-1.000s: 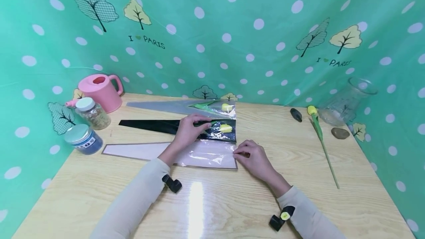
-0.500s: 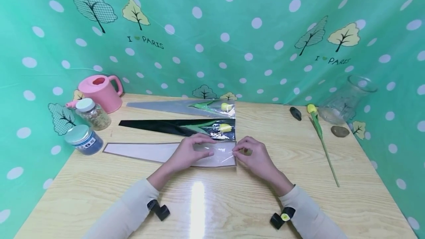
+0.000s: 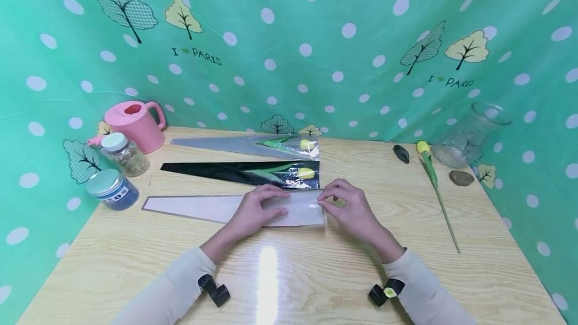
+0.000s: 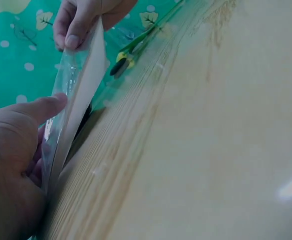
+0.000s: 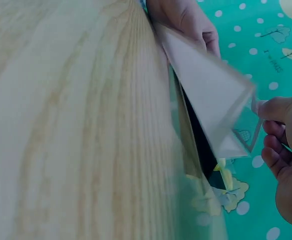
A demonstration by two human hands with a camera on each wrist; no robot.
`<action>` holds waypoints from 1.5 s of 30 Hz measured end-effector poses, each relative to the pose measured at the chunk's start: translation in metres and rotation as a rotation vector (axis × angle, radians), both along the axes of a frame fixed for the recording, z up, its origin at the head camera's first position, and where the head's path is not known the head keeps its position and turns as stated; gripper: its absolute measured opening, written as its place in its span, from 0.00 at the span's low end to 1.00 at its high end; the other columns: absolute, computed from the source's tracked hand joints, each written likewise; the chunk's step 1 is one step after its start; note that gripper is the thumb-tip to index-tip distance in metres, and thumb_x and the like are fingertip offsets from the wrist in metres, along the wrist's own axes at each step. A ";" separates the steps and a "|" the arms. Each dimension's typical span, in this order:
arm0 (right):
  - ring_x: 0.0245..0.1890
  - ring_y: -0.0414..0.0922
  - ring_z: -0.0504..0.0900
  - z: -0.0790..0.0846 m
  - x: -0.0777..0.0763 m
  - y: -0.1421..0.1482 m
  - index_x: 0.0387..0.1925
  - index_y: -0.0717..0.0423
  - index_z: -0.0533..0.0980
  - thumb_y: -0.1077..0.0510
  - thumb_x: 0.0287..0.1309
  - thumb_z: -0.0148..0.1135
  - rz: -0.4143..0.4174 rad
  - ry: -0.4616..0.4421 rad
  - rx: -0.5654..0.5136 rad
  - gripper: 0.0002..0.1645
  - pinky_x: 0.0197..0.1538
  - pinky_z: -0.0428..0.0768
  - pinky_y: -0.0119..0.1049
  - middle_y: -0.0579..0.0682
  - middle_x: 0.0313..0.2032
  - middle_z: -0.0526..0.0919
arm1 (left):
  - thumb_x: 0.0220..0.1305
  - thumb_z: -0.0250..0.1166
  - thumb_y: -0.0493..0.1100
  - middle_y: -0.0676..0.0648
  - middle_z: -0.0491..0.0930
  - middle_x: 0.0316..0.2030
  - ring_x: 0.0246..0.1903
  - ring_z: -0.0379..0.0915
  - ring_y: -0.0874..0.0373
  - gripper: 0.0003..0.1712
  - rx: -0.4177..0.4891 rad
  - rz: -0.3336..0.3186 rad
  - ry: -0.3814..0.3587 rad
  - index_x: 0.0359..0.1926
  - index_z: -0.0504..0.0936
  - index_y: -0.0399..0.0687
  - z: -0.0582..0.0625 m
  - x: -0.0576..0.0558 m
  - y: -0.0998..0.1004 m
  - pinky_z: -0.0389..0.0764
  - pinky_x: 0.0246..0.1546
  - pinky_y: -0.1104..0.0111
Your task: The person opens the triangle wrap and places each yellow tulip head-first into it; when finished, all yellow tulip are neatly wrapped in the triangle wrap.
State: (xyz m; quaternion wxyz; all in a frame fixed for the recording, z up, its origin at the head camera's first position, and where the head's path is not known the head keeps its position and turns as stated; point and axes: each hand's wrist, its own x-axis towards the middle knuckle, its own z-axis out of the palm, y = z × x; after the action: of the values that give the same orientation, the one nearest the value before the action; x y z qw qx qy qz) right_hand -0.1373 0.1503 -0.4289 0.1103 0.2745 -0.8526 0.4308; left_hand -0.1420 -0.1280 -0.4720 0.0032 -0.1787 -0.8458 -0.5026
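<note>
Green dotted curtain (image 3: 289,34), pale wooden table (image 3: 311,280)

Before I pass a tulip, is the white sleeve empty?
The white sleeve looks empty: no flower shows inside, though the left hand covers part.

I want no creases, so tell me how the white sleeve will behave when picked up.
The white sleeve is probably floppy: its end bends beside the right hand. It seems light, looking thin in the left wrist view. Its clear film may be slippery, judging by the glossy highlights.

Jars (image 3: 119,192) left — sleeves (image 3: 228,170) in the middle — loose tulip (image 3: 430,170) right.
</note>
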 end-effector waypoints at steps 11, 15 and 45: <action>0.37 0.43 0.81 0.000 -0.005 -0.002 0.35 0.52 0.88 0.66 0.55 0.76 -0.027 -0.055 -0.029 0.07 0.40 0.84 0.38 0.45 0.39 0.86 | 0.61 0.76 0.46 0.59 0.87 0.50 0.59 0.78 0.55 0.13 -0.017 0.031 0.010 0.47 0.90 0.63 -0.004 -0.001 0.001 0.72 0.68 0.51; 0.36 0.40 0.79 -0.001 -0.007 -0.004 0.36 0.53 0.89 0.65 0.56 0.76 -0.021 -0.080 -0.058 0.07 0.39 0.82 0.34 0.45 0.38 0.87 | 0.62 0.76 0.44 0.58 0.88 0.47 0.57 0.80 0.55 0.10 -0.021 0.045 0.028 0.45 0.91 0.59 -0.002 -0.002 0.001 0.73 0.68 0.52; 0.40 0.26 0.80 -0.011 -0.005 0.224 0.64 0.47 0.76 0.55 0.68 0.68 -0.611 -0.448 -0.312 0.24 0.40 0.81 0.18 0.29 0.40 0.82 | 0.63 0.75 0.43 0.54 0.89 0.46 0.55 0.81 0.57 0.06 0.128 0.056 0.005 0.42 0.93 0.57 0.004 -0.025 -0.001 0.80 0.57 0.70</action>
State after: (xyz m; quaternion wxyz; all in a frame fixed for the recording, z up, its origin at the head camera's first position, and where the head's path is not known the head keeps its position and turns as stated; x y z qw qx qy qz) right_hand -0.1428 0.3741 -0.4396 0.0851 -0.1119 -0.8222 0.5516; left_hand -0.1670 -0.1288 -0.4675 0.0307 -0.1553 -0.8168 -0.5548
